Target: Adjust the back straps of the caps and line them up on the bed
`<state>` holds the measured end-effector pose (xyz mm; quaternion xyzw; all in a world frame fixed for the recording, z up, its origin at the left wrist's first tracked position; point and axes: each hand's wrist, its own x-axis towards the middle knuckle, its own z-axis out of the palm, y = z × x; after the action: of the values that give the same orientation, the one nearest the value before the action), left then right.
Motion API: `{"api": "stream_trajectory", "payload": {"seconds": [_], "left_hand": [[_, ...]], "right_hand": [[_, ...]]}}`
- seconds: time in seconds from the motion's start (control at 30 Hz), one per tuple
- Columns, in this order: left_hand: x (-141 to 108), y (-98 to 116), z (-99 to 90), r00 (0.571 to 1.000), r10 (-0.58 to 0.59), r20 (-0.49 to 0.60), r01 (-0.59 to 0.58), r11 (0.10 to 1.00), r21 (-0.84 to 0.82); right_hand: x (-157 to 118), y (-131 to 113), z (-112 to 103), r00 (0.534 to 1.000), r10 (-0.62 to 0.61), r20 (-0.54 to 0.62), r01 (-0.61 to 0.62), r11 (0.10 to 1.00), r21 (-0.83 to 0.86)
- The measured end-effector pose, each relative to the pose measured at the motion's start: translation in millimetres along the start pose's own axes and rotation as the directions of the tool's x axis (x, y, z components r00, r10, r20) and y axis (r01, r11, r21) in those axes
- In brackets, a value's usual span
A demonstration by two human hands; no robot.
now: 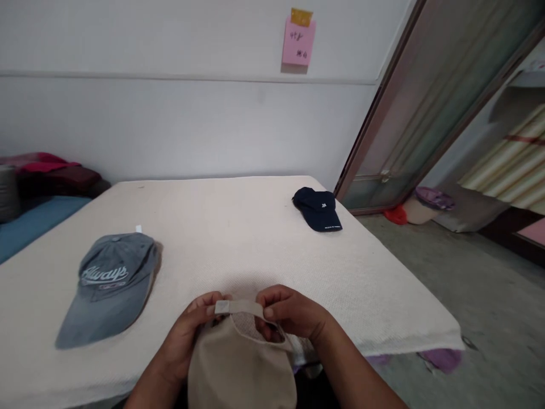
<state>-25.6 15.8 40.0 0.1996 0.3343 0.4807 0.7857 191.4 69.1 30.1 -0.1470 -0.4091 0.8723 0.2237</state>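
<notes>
A beige cap (242, 372) is held at the near edge of the table, its back opening and adjusting strap turned up. My left hand (193, 324) is closed on the strap's left end, beside a small pale patch on it. The strap's right side is pinched between the thumb and fingers of my right hand (293, 312). Some fingertips of both hands are hidden behind the strap and the cap. To the left lies a grey-blue cap (113, 289) with "Always" in white on its front. Farther off, a navy cap (317, 209) rests near the right edge.
A cream cloth covers the table (230, 227), which meets a white wall behind. A pink note (298, 42) is taped to that wall. Dark and red folded fabric (55, 170) lies at far left. On the right are a sliding door (395, 113) and a concrete floor.
</notes>
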Motion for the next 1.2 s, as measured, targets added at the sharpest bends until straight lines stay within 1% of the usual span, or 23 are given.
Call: {"api": "stream_trajectory", "payload": {"seconds": [0.07,0.13,0.23,0.33,0.47,0.57,0.63,0.7,0.77,0.8,0.93,1.1,1.2], "left_hand": [[-2.2,-2.6,-3.3,1.0,0.01,-0.013,-0.009,0.999,0.045],[-1.9,-5.0,-4.0,1.0,0.011,-0.022,-0.008,0.992,0.124],[1.5,-7.6,-0.2,0.999,0.033,-0.017,-0.028,0.966,0.256],[5.5,-6.9,5.4,0.999,0.044,0.002,-0.042,0.937,0.347],[10.7,-3.6,9.2,0.999,0.04,0.03,-0.048,0.921,0.386],[14.0,-4.1,7.5,0.998,0.052,0.024,-0.057,0.916,0.397],[15.1,-5.8,5.1,0.998,0.055,0.004,-0.052,0.907,0.419],[15.1,-7.4,2.9,0.998,0.054,-0.019,-0.04,0.892,0.45],[14.6,-8.5,1.5,0.998,0.057,-0.025,-0.038,0.878,0.477],[14.3,-8.9,1.3,0.998,0.059,-0.023,-0.04,0.873,0.485],[13.8,-10.4,1.5,0.999,0.048,-0.018,-0.032,0.866,0.5],[14.7,-14.2,2.0,0.999,0.031,-0.031,-0.012,0.875,0.485],[14.4,-16.1,2.8,0.998,0.057,-0.039,-0.031,0.875,0.483]], "right_hand": [[1.9,-0.3,6.7,0.999,0.018,-0.035,-0.021,0.998,-0.063],[5.4,-1.2,12.4,0.997,0.015,-0.08,-0.027,0.989,-0.145],[11.9,-2.3,18.8,0.989,-0.027,-0.146,-0.011,0.967,-0.254],[17.2,-3.4,20.5,0.978,-0.056,-0.202,-0.008,0.952,-0.305],[20.3,-6.5,16.2,0.97,-0.056,-0.237,-0.029,0.939,-0.342],[19.6,-9.2,14.6,0.973,-0.07,-0.22,-0.027,0.912,-0.409],[18.2,-10.1,16.4,0.969,-0.133,-0.207,0.012,0.866,-0.5],[16.5,-10.2,19.5,0.956,-0.209,-0.208,0.035,0.781,-0.623],[14.8,-9.9,22.3,0.944,-0.251,-0.215,0.022,0.697,-0.716],[14.1,-9.8,23.1,0.943,-0.253,-0.218,0.009,0.672,-0.74],[12.1,-10.0,21.6,0.946,-0.234,-0.224,-0.015,0.657,-0.753],[11.3,-10.4,16.7,0.952,-0.208,-0.225,-0.021,0.688,-0.725],[11.4,-11.0,15.8,0.955,-0.18,-0.236,-0.044,0.701,-0.712]]}}
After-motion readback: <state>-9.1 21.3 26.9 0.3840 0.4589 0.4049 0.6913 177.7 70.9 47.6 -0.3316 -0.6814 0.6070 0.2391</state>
